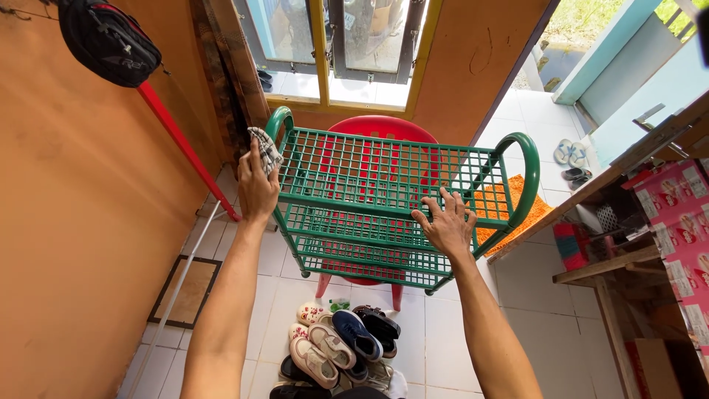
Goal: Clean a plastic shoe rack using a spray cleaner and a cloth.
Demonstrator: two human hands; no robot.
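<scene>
Both your arms stretch straight out ahead. Your left hand clenches a checked cloth against the green rack at its ten o'clock corner. Your right hand lies spread, fingers released, on the top shelf's front edge at four o'clock. The rack stands over a red chair.

Orange walls, white tiled floor, sunlit window
</scene>
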